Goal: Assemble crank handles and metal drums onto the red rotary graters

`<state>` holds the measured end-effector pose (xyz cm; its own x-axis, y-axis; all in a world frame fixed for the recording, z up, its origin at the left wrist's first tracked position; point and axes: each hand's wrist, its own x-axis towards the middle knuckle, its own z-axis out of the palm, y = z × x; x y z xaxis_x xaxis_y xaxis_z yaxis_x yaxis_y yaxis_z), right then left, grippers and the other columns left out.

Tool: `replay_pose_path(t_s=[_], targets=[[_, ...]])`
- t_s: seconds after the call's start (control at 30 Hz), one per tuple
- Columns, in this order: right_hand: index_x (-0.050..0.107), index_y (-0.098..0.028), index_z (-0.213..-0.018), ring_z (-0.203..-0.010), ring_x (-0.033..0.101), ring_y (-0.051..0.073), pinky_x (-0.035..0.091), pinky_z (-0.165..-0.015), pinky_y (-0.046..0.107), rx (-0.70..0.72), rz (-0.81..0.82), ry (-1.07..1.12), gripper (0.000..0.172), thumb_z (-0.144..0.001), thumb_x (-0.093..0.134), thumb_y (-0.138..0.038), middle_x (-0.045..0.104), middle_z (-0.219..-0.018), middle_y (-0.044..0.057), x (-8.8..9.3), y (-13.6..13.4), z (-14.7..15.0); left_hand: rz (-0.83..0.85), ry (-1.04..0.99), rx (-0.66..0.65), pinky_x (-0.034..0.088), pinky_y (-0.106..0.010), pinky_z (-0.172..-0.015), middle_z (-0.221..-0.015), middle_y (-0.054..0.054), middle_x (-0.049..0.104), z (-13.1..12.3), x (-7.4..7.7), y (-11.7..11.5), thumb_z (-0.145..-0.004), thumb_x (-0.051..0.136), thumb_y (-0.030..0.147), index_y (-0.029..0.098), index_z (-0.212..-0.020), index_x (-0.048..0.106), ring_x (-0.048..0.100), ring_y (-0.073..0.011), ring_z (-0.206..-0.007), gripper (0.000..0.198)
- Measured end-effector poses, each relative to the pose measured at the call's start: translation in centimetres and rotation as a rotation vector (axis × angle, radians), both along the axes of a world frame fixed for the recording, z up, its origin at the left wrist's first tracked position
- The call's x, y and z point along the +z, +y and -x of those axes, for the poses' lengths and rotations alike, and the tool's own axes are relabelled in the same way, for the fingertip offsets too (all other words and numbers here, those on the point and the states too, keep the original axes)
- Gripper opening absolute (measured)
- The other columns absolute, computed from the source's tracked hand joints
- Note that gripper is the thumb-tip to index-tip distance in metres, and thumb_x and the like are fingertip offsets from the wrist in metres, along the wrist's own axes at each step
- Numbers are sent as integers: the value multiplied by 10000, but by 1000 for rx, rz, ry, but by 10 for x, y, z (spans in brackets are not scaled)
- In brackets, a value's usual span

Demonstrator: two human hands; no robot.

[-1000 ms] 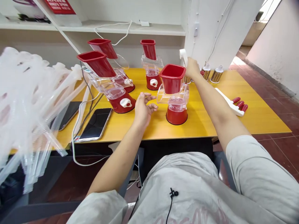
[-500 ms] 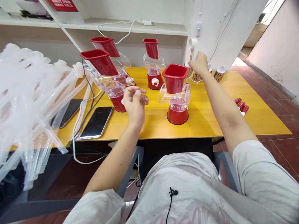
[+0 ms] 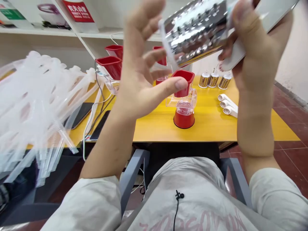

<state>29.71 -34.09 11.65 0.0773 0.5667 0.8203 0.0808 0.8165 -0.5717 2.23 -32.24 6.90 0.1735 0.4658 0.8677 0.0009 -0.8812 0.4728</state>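
Observation:
High in front of me, my right hand (image 3: 258,48) grips a shiny metal grater drum (image 3: 197,30) by its right end, together with a white plastic handle piece (image 3: 273,14). The drum lies nearly sideways, its white-rimmed end facing left. Beside that rim, my left hand (image 3: 141,83) has its fingers spread; whether a fingertip touches the drum I cannot tell. Below stands a rotary grater with a red hopper (image 3: 184,80), transparent housing and red base (image 3: 184,118). More red hoppers (image 3: 110,65) show partly behind my left hand.
Several grater drums (image 3: 213,79) stand at the back right of the yellow table (image 3: 154,131). White crank handles (image 3: 228,104) lie in front of them. At left are a pile of translucent plastic parts (image 3: 36,106), cables and phones (image 3: 81,115). White shelves rise behind.
My right hand has come from the back right of the table, bringing the drum and white handle piece up close. My left hand has risen from beside the left grater towards the drum, fingers spreading.

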Motion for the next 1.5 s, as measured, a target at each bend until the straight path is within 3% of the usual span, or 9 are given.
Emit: replay_pose_path(t_s=[0.1,0.2,0.37,0.47,0.6,0.73,1.13,1.33,1.5], targets=[[731,-264,-1054,-559,683,132,523,-466,341,232,-26,140,201,-1025,903,-364,705,-902,-43,-21,-12,43,135,-94,-22,713,-522,-1211,-1592,-21,676,-10,-1,-22,-643,1180,602,374,-1434,781,662,-430,-1620,915],[722,-293,-1084,-556,680,137,540,-450,335,282,139,115,387,-938,1002,-518,745,-929,-47,-37,-15,53,151,-136,-10,743,-448,-1152,-1495,-47,745,6,-19,-17,-637,1209,524,362,-1348,796,745,-378,-1483,838],[656,-365,-1405,-914,842,242,686,-619,353,321,453,38,617,-957,906,-708,823,-1217,28,-61,-27,9,204,-183,-36,767,-311,-764,-1460,-11,722,70,-69,15,-692,1187,461,430,-1394,725,808,-233,-1135,840],[606,-394,-1519,-1089,876,273,756,-772,390,211,528,-123,624,-1038,850,-708,841,-1344,62,-83,-36,-30,365,-230,-24,744,-302,-813,-1430,-40,745,92,-105,30,-717,1172,515,350,-1374,705,796,-230,-1156,823],[418,-429,-1772,-1158,883,329,749,-750,398,28,576,-344,929,-1022,902,-682,820,-1453,154,-118,-39,-70,517,-219,-6,702,-330,-941,-1414,-62,746,90,-150,46,-743,1152,537,341,-1423,703,785,-266,-1279,838],[242,-397,-1882,-1291,842,386,771,-802,455,9,640,-440,1085,-1038,854,-701,810,-1433,196,-149,-36,-79,545,-216,-18,687,-319,-968,-1467,-74,730,81,-176,62,-776,1116,569,371,-1491,688,782,-263,-1288,857],[110,-370,-1951,-1189,841,381,718,-1094,670,105,648,-521,1067,-1118,711,-657,789,-1421,152,-171,-22,-37,555,-13,-153,677,-404,-1133,-1543,-89,714,56,-183,75,-943,986,579,413,-1664,596,769,-277,-1315,837],[236,-402,-1926,-1166,848,375,764,-1008,632,157,587,-457,984,-1111,774,-519,810,-1354,124,-189,-15,-36,744,-154,-239,706,-431,-1076,-1654,-67,710,20,-178,61,-908,935,730,466,-1570,696,812,-300,-1302,752],[271,-368,-1913,-1233,843,360,778,-986,563,187,614,-430,962,-1109,790,-470,812,-1345,125,-188,-19,-35,763,-179,-264,656,-422,-1209,-1758,-45,680,4,-174,46,-925,895,787,440,-1543,747,722,-306,-1546,724]])
